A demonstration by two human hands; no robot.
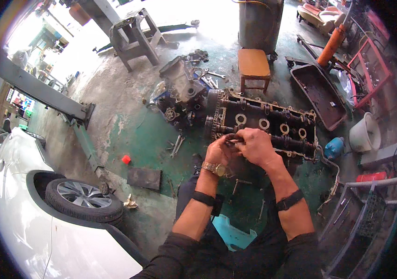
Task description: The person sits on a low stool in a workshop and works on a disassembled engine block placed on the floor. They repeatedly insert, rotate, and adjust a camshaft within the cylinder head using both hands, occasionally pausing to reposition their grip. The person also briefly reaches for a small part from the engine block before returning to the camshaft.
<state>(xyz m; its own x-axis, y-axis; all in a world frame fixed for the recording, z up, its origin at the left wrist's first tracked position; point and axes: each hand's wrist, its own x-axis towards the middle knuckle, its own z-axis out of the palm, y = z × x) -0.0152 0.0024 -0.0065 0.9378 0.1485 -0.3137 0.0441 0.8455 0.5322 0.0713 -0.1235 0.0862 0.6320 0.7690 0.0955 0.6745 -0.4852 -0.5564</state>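
My left hand (218, 152) and my right hand (255, 145) meet over the near left edge of an engine with its top cover off (276, 114). Both are closed, with fingertips pinched together around something small and dark that I cannot make out. The engine lies in front of me, showing a row of pale rings around round openings, dark shafts and a chain (213, 125) at its left end. A gold-coloured watch (214, 168) is on my left wrist, and dark bands circle both forearms.
Greasy engine parts (180, 93) and several wrenches (211, 80) lie left of the engine. Behind it stands a small stool (254, 63). A black tray (318, 95), white bucket (365, 132) and metal tool rack (370, 218) are at right; a white car (26, 195) is at left.
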